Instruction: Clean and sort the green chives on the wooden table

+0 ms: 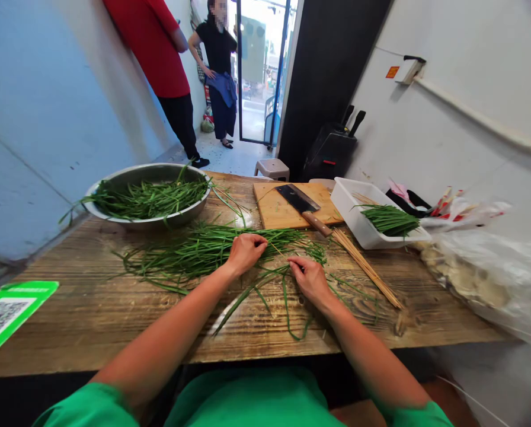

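Observation:
A thin yellowish strand [278, 251] runs between my hands; I cannot tell whether it is a withered chive leaf or a skewer. Pinched around its upper end is my left hand [246, 254], above a loose pile of green Chinese chives [194, 252]. My right hand [310, 279] closes its thumb and fingers on the lower end, beside stray chive leaves [256, 289] on the wooden table [159, 332]. Short chive pieces [315, 252] lie just beyond the right hand. Bamboo skewers [365, 267] rest to its right.
A metal basin [159, 222] of chives stands back left. A cleaver [298, 198] lies on a cutting board [268, 204]. The white tub [367, 237] holds a chive bundle [387, 220]. Plastic bags [492, 267] crowd the right; two people stand near the glass door [261, 77].

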Available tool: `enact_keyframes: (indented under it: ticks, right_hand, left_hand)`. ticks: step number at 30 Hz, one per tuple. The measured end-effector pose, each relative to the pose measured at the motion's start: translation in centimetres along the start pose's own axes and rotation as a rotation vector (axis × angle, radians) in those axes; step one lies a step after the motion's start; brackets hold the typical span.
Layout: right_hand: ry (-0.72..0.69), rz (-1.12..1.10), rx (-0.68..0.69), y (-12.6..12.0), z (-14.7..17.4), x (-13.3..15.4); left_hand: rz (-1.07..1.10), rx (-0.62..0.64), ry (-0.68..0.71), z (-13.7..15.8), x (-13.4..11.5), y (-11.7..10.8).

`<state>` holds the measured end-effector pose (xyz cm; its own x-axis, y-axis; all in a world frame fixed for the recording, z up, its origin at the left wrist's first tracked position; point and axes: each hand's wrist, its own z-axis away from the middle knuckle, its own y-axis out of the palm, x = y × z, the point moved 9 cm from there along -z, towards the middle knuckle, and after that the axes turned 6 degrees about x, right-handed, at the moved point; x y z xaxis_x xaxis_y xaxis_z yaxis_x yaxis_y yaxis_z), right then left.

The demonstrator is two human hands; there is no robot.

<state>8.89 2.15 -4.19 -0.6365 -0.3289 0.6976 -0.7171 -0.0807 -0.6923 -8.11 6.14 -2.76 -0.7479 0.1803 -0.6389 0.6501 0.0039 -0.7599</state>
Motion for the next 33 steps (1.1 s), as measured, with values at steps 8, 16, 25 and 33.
enact_keyframes:
  ticks: [8,16,25,33]
  right_hand:
    - [-0.007,-0.006,-0.011,0.0,-0.1,-0.1]
    - [0.048,-0.004,-0.050,-0.4,-0.2,-0.2]
    - [0.087,0.059,-0.049,-0.9,-0.4,-0.7]
    - [0.063,0.063,-0.042,-0.8,-0.3,-0.5]
  left_hand:
    - [-0.058,-0.024,0.084,0.3,-1.2,0.0]
    - [-0.130,0.111,0.402,3.2,-6.8,3.4]
    - [-0.444,-0.057,0.155,0.6,-2.7,-0.3]
    - [-0.532,-0.003,0.170,0.8,-3.7,0.4]
